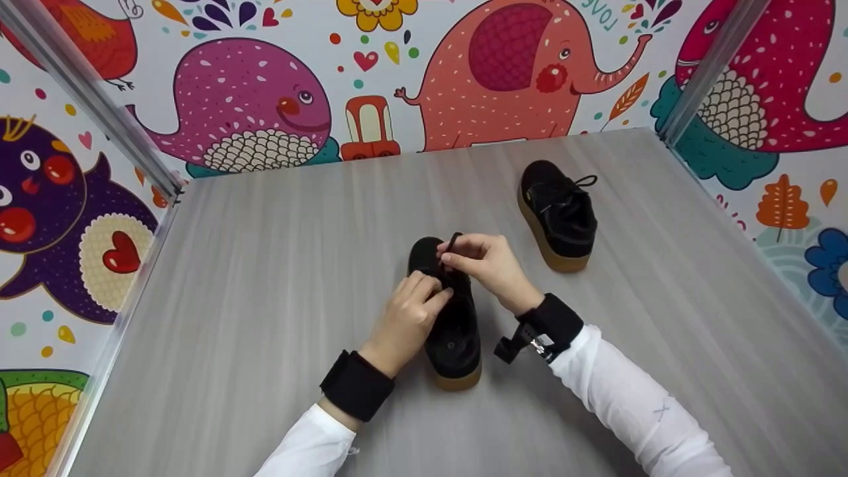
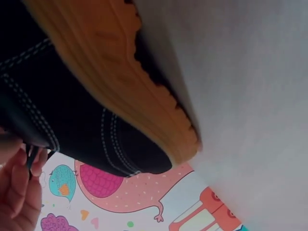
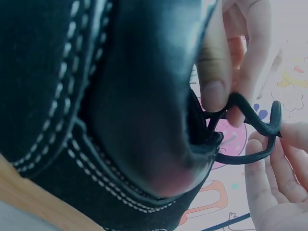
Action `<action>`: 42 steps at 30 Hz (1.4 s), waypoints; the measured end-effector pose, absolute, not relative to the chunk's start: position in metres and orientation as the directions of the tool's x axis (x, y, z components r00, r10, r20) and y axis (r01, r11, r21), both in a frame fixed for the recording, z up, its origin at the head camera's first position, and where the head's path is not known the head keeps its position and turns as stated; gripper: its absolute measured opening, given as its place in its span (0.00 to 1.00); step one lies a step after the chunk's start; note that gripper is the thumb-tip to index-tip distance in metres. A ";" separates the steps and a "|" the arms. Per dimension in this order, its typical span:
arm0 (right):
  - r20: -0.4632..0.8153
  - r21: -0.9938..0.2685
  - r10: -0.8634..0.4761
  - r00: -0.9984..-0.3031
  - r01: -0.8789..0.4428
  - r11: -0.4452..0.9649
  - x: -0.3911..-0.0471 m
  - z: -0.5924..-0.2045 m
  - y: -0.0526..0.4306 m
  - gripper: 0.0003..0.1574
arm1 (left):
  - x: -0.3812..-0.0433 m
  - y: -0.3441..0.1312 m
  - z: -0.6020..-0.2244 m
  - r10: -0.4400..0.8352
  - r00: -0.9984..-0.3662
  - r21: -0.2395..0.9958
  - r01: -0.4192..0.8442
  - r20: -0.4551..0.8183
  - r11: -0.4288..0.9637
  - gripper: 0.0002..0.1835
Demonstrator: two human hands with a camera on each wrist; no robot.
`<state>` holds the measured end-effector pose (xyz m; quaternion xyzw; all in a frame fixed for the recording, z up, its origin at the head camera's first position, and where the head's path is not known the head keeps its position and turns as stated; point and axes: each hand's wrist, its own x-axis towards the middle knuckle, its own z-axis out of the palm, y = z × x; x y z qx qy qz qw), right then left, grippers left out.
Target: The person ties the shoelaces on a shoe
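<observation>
A black shoe with white stitching and a tan sole stands on the grey floor, toe pointing away. My left hand is over its lacing, thumb and finger pinching the black shoelace close to the tongue, as the right wrist view shows. Farther along, my right hand pinches a bent length of that lace, lifted above the toe side. Seen from the left wrist, the shoe's side and ridged sole fill much of the picture.
A second black shoe with a looped lace stands farther back to the right. Walls printed with cartoon animals and metal corner strips border the grey surface. Both wrists wear black bands.
</observation>
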<state>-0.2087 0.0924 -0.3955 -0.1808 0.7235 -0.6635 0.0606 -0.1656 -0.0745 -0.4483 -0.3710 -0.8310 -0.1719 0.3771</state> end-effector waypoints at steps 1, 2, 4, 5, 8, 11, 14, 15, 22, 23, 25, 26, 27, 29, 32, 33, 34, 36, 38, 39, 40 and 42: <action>0.148 -0.983 -0.342 -0.928 -0.176 0.052 -0.208 -0.395 0.093 0.12 | -0.166 -0.075 -0.449 0.483 -0.442 0.009 0.745 0.756 0.667 0.05; 0.146 -0.984 -0.341 -0.929 -0.172 0.048 -0.210 -0.399 0.093 0.12 | -0.167 -0.075 -0.450 0.481 -0.443 0.012 0.745 0.757 0.667 0.05; 0.149 -0.985 -0.341 -0.928 -0.169 0.031 -0.214 -0.406 0.094 0.13 | -0.168 -0.076 -0.451 0.479 -0.457 0.030 0.747 0.750 0.664 0.06; 0.152 -0.985 -0.341 -0.928 -0.169 0.020 -0.217 -0.410 0.095 0.13 | -0.168 -0.077 -0.451 0.478 -0.463 0.044 0.751 0.747 0.659 0.07; 0.164 -0.985 -0.341 -0.926 -0.175 -0.001 -0.223 -0.421 0.096 0.14 | -0.169 -0.081 -0.451 0.468 -0.468 0.090 0.772 0.750 0.629 0.08; 0.172 -0.984 -0.344 -0.923 -0.179 -0.011 -0.223 -0.422 0.097 0.15 | -0.171 -0.086 -0.449 0.429 -0.476 0.159 0.790 0.767 0.592 0.07; 0.171 -0.984 -0.344 -0.923 -0.178 -0.011 -0.223 -0.422 0.096 0.15 | -0.175 -0.090 -0.447 0.370 -0.517 0.248 0.780 0.772 0.574 0.04; 0.170 -0.984 -0.342 -0.924 -0.177 -0.011 -0.223 -0.422 0.096 0.14 | -0.177 -0.091 -0.446 0.350 -0.542 0.282 0.768 0.764 0.575 0.04; 0.160 -0.986 -0.339 -0.927 -0.167 -0.008 -0.224 -0.422 0.095 0.14 | -0.188 -0.098 -0.450 0.321 -0.706 0.441 0.667 0.632 0.600 0.06; 0.159 -0.986 -0.339 -0.927 -0.165 -0.013 -0.224 -0.422 0.095 0.14 | -0.189 -0.098 -0.450 0.337 -0.716 0.451 0.665 0.611 0.596 0.07; 0.155 -0.987 -0.340 -0.928 -0.159 -0.017 -0.224 -0.422 0.095 0.15 | -0.192 -0.099 -0.452 0.375 -0.727 0.463 0.667 0.575 0.583 0.08; 0.154 -0.987 -0.341 -0.927 -0.157 -0.017 -0.224 -0.422 0.095 0.15 | -0.193 -0.098 -0.452 0.394 -0.729 0.470 0.671 0.560 0.573 0.09; 0.154 -0.988 -0.343 -0.927 -0.156 -0.021 -0.224 -0.422 0.095 0.15 | -0.194 -0.098 -0.453 0.409 -0.730 0.480 0.674 0.547 0.561 0.08; 0.155 -0.987 -0.345 -0.926 -0.156 -0.026 -0.224 -0.422 0.095 0.17 | -0.196 -0.098 -0.453 0.432 -0.730 0.498 0.679 0.529 0.539 0.07; 0.162 -0.986 -0.351 -0.922 -0.161 -0.035 -0.223 -0.422 0.095 0.19 | -0.198 -0.098 -0.452 0.443 -0.725 0.514 0.687 0.527 0.514 0.05; 0.164 -0.986 -0.353 -0.921 -0.161 -0.040 -0.223 -0.422 0.095 0.19 | -0.198 -0.098 -0.453 0.443 -0.722 0.515 0.691 0.531 0.508 0.05; 0.166 -0.986 -0.352 -0.921 -0.161 -0.042 -0.223 -0.422 0.095 0.19 | -0.199 -0.098 -0.453 0.444 -0.718 0.513 0.695 0.537 0.504 0.05; 0.168 -0.986 -0.352 -0.921 -0.162 -0.046 -0.223 -0.422 0.095 0.17 | -0.200 -0.097 -0.454 0.439 -0.710 0.509 0.702 0.550 0.498 0.04; 0.168 -0.986 -0.352 -0.921 -0.161 -0.051 -0.223 -0.422 0.095 0.16 | -0.201 -0.097 -0.456 0.428 -0.707 0.509 0.704 0.563 0.495 0.03; 0.170 -0.985 -0.351 -0.921 -0.162 -0.051 -0.223 -0.422 0.095 0.16 | -0.201 -0.096 -0.456 0.421 -0.707 0.510 0.704 0.568 0.494 0.03; 0.170 -0.985 -0.350 -0.921 -0.162 -0.051 -0.223 -0.423 0.095 0.15 | -0.201 -0.096 -0.457 0.415 -0.709 0.512 0.702 0.570 0.495 0.03; 0.169 -0.986 -0.347 -0.923 -0.161 -0.053 -0.223 -0.423 0.095 0.15 | -0.202 -0.096 -0.457 0.403 -0.710 0.514 0.699 0.577 0.497 0.02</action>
